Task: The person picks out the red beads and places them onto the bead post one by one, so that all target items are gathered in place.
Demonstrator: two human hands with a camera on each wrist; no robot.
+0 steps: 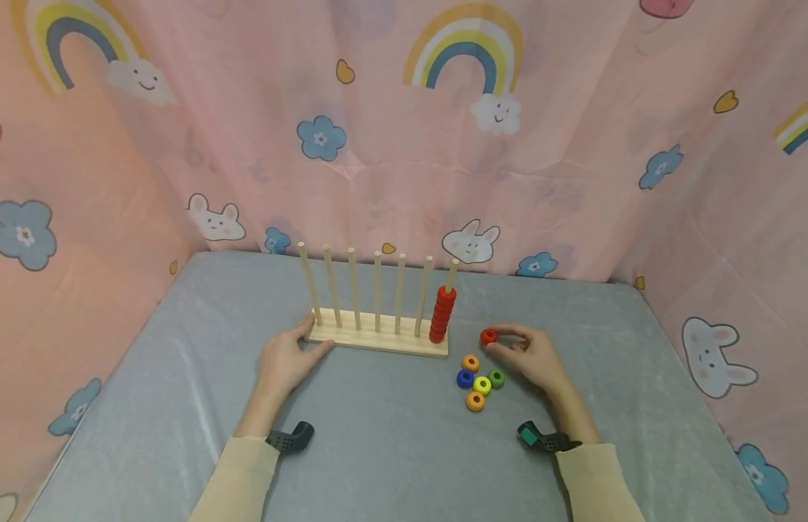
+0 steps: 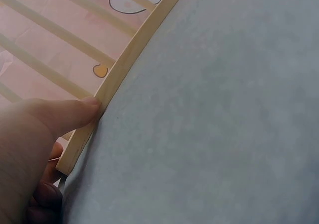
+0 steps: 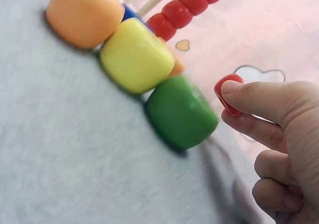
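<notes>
A wooden peg rack (image 1: 377, 341) with several upright pegs stands on the table. Red beads (image 1: 443, 315) are stacked on its rightmost peg; the other pegs are bare. My left hand (image 1: 289, 359) holds the left end of the rack's base, thumb along the front edge and fingers round the end, as the left wrist view shows. Between thumb and fingertips, my right hand (image 1: 530, 357) pinches a loose red bead (image 3: 228, 92), to the right of the stack. Nearest that hand on the table lie a green bead (image 1: 496, 378) and a yellow bead (image 1: 482, 385).
Beside the yellow bead are a blue bead (image 1: 465, 378), an orange bead (image 1: 470, 363) behind and another orange bead (image 1: 475, 402) in front. Grey cloth covers the table (image 1: 390, 435). A pink patterned curtain (image 1: 390, 181) hangs along the back and sides.
</notes>
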